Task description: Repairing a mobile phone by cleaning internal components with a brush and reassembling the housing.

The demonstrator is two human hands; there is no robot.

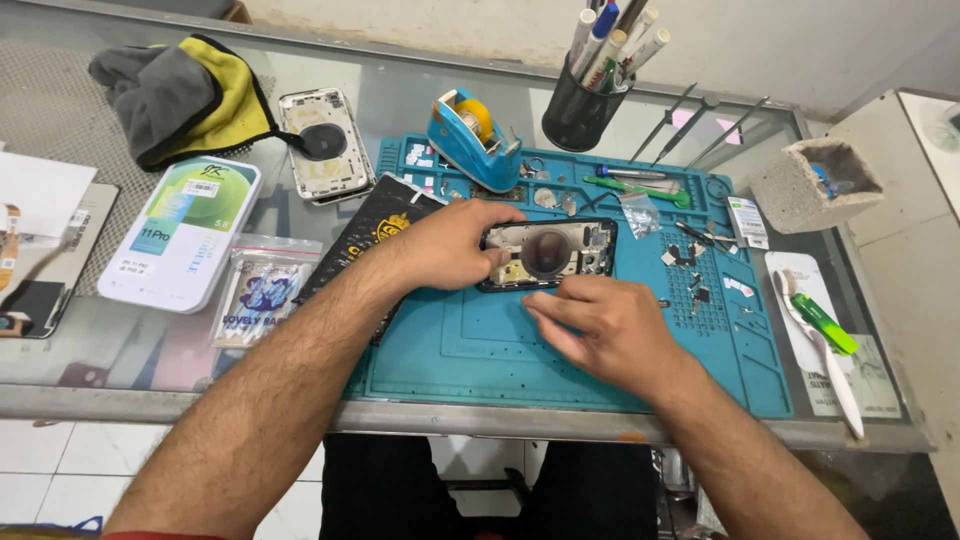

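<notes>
- Your left hand [450, 245] clamps the left end of the phone frame [548, 254], thumb along its near edge and fingers over the top; that grip pins the frame flat so it cannot slide while you work on it.
- The frame lies face-open on the blue mat [600, 340], near the mat's middle, with its round coil ring showing; it sits there because the mat keeps it from skidding on the glass tabletop [120, 350].
- Your right hand [605, 330] rests on the mat just in front of the frame, fingers curled close with the tips at the frame's near edge. The grip is narrow, as if pinching something small, but I cannot tell whether anything is in it.
- Heel of the right hand is down on the mat, which likely steadies the fingertips for fine work.
- Loose small parts [695, 265] lie scattered on the mat's right side, just beside the frame and within reach of your right hand.
- A green screwdriver [640, 188] and a tape dispenser [472, 138] sit along the mat's far edge, out of the hands' way.
- A second phone housing [322, 145] lies apart on the glass near the grey-yellow cloth [185, 95].
- The pen cup [582, 112] stands behind the mat; tweezers [700, 125] lie to its right.
</notes>
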